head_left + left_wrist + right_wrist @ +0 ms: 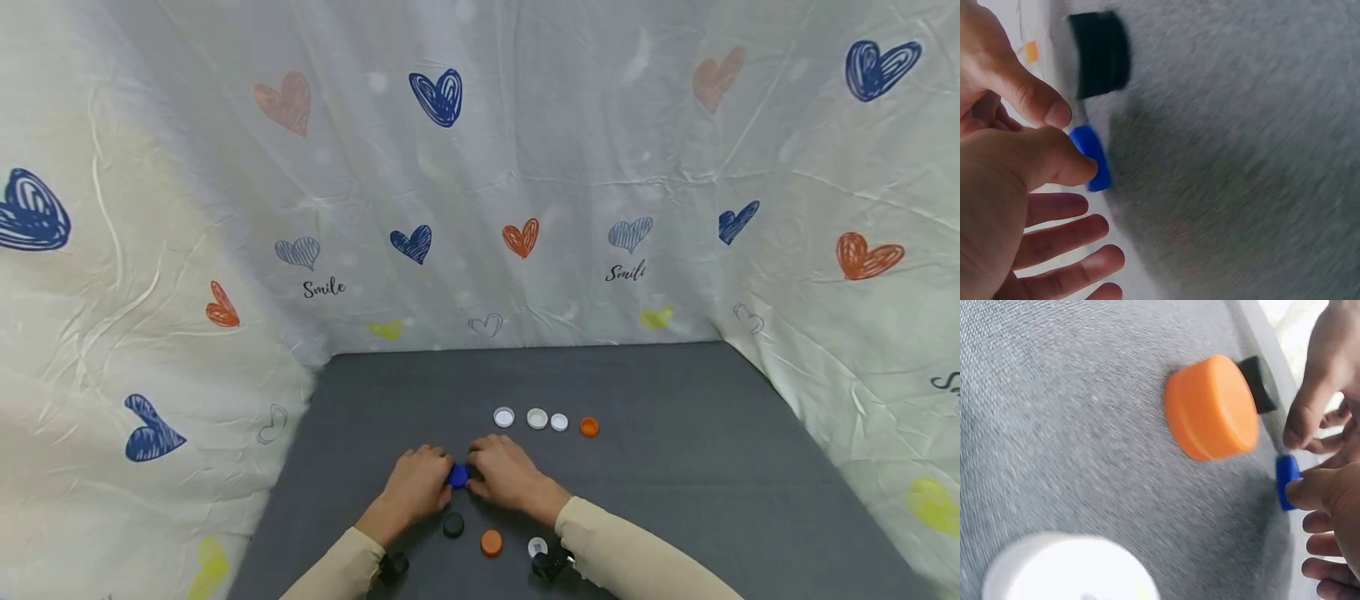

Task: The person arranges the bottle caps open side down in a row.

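Blue cap [458,476] sits between left [422,477] and right hands [506,472]; whether either pinches it, I cannot tell.

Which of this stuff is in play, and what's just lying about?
Likely in play:
left hand
right hand
blue cap, between them

Apparently just lying about:
black cap
near orange cap
near white cap
three far white caps
far orange cap
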